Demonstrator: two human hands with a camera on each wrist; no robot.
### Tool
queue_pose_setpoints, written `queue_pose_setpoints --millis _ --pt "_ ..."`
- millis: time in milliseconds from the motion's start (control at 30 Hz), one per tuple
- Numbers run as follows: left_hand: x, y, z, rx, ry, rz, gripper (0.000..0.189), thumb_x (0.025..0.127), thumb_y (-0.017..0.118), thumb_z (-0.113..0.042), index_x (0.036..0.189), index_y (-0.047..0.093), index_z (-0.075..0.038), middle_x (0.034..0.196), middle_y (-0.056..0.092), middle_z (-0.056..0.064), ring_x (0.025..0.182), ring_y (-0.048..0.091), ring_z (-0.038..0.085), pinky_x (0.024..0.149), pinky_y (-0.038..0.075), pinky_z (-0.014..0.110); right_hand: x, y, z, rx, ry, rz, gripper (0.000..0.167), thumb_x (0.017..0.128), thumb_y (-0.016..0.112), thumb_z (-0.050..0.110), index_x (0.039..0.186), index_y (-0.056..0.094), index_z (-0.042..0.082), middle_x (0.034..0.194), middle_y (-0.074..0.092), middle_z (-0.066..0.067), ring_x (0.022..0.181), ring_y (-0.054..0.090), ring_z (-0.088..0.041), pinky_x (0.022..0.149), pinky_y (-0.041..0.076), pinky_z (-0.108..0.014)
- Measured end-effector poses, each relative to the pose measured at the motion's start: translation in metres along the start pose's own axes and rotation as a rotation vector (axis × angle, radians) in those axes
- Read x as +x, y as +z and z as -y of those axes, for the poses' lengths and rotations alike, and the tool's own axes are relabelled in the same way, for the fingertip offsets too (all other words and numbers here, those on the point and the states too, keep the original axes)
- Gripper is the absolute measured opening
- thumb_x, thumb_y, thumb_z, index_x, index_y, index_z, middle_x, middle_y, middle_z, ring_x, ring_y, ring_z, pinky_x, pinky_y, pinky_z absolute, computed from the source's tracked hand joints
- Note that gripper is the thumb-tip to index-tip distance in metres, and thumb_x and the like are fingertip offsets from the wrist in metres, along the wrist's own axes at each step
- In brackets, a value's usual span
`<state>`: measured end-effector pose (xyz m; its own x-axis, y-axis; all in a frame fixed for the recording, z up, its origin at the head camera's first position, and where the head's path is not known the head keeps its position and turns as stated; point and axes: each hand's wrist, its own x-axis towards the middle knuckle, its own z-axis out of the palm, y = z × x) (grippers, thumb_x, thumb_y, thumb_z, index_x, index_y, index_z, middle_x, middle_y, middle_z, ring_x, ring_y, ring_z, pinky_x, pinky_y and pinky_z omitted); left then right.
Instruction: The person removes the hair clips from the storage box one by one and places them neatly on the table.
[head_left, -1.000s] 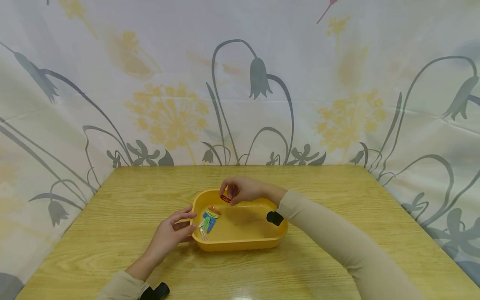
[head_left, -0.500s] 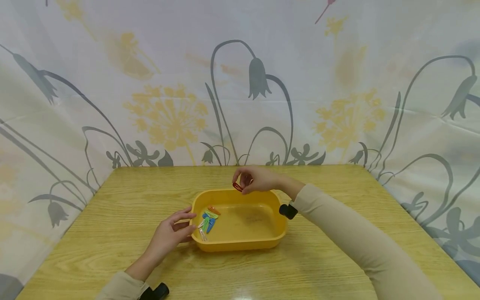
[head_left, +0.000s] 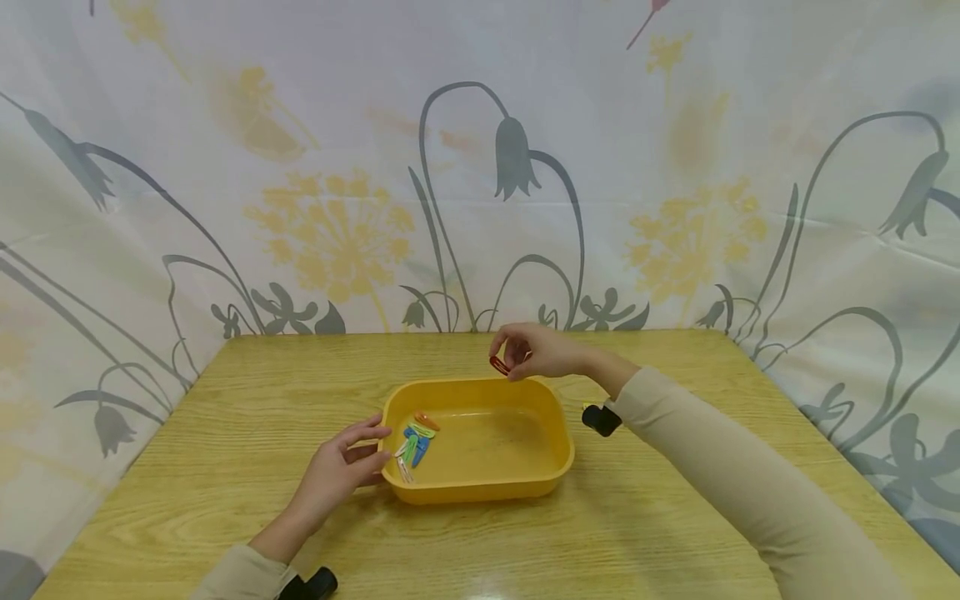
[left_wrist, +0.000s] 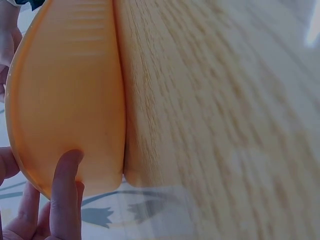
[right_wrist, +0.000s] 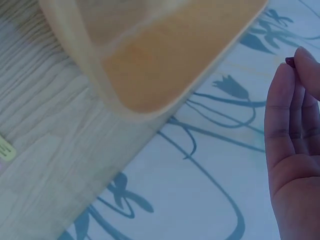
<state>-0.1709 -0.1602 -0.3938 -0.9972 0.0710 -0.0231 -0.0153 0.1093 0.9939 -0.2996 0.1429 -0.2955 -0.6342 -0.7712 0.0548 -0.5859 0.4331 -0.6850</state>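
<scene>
A yellow plastic basin (head_left: 480, 492) stands on the table. At its left end lie several snap hair clips: an orange clip (head_left: 427, 421), a blue clip (head_left: 421, 452), a green clip (head_left: 410, 449) and a pale clip (head_left: 405, 471) among them. My left hand (head_left: 347, 461) holds the basin's left rim; in the left wrist view one finger (left_wrist: 68, 172) presses the outer wall. Just above and behind the back rim, my right hand (head_left: 542, 351) pinches a dark red hair clip (head_left: 498, 365) between thumb and fingertips. In the right wrist view only a bit of this clip (right_wrist: 290, 61) shows.
Right of the basin a yellow-green clip (right_wrist: 6, 149) lies on the wooden table (head_left: 660, 492), with a pinkish thing partly seen beside it. In the head view the wrist camera (head_left: 602, 419) mostly covers that spot. A flower-patterned cloth (head_left: 480, 208) hangs behind the table.
My right hand has moved from over the basin rightward and back past its back rim, carrying the red clip. The left hand and the basin have stayed in place.
</scene>
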Motion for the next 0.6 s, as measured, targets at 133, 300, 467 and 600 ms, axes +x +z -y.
queue_pose_setpoints --millis 133,300,467,600 --pt "0.000 0.000 0.000 0.008 0.000 -0.002 0.035 0.086 0.064 0.000 0.119 0.056 0.008 0.144 0.037 0.012 0.108 0.057 0.031 0.072 0.056 0.036 -0.008 -0.005 -0.002 0.005 0.004 -0.011 0.031 0.078 0.069 -0.008 0.105 0.057 0.001 0.079 0.056 -0.007 0.071 0.054 -0.019 0.067 0.052 -0.027" --pt "-0.001 0.001 -0.001 0.009 0.001 -0.003 0.034 0.087 0.062 0.001 0.119 0.056 0.008 0.145 0.036 0.013 0.109 0.056 0.032 0.072 0.056 0.037 -0.018 -0.011 -0.007 -0.010 0.024 -0.046 0.032 0.079 0.069 -0.006 0.107 0.057 0.003 0.081 0.056 -0.006 0.072 0.055 -0.019 0.067 0.052 -0.027" --pt "-0.002 0.002 -0.003 0.003 0.003 0.000 0.034 0.087 0.062 0.001 0.119 0.055 0.009 0.145 0.036 0.013 0.111 0.054 0.034 0.073 0.056 0.038 -0.027 -0.016 -0.011 -0.020 0.039 -0.068 0.032 0.079 0.070 -0.006 0.107 0.056 0.003 0.081 0.056 -0.006 0.071 0.055 -0.020 0.067 0.052 -0.028" --pt "-0.002 0.002 -0.003 0.002 0.002 -0.001 0.033 0.087 0.061 0.002 0.119 0.055 0.009 0.145 0.036 0.013 0.111 0.054 0.034 0.072 0.056 0.038 -0.035 -0.017 -0.015 -0.007 0.059 -0.080 0.032 0.079 0.069 -0.006 0.106 0.056 0.003 0.080 0.056 -0.006 0.072 0.055 -0.021 0.067 0.052 -0.028"
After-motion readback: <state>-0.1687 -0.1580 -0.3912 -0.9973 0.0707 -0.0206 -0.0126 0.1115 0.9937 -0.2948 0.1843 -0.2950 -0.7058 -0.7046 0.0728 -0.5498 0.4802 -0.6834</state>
